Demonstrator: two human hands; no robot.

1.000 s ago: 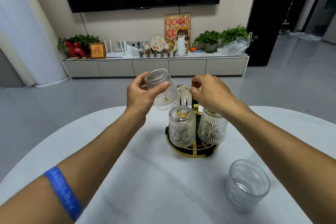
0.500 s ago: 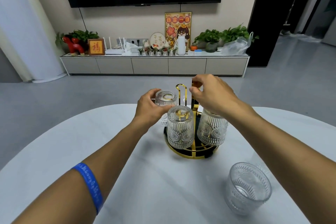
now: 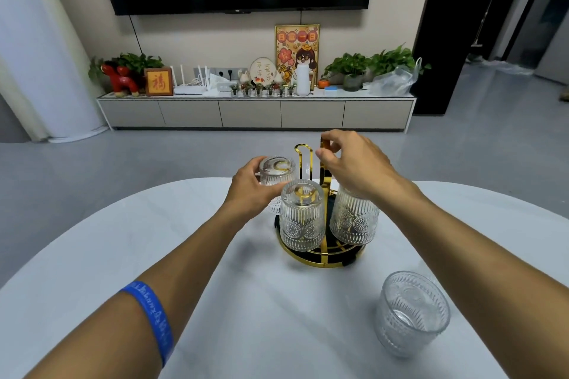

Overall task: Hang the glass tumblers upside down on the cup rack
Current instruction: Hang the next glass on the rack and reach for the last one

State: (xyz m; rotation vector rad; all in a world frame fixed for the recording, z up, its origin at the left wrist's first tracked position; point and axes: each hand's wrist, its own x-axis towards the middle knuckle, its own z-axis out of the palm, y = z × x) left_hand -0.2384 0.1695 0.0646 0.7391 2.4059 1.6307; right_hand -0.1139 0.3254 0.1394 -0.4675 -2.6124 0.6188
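Note:
A gold and black cup rack stands on the white table. Two ribbed glass tumblers hang upside down on its pegs: one at the front, one at the right. My left hand grips a third tumbler, upside down over a peg at the rack's back left. My right hand pinches the rack's gold central post near its top. A fourth tumbler stands upright on the table at the front right.
One bare gold peg rises behind the front tumbler. Beyond the table's far edge is grey floor, then a low TV cabinet with plants and ornaments under a wall-mounted screen.
My left hand turned the held tumbler from tilted to upside down and lowered it onto the back-left peg. My right hand stayed on the rack's post.

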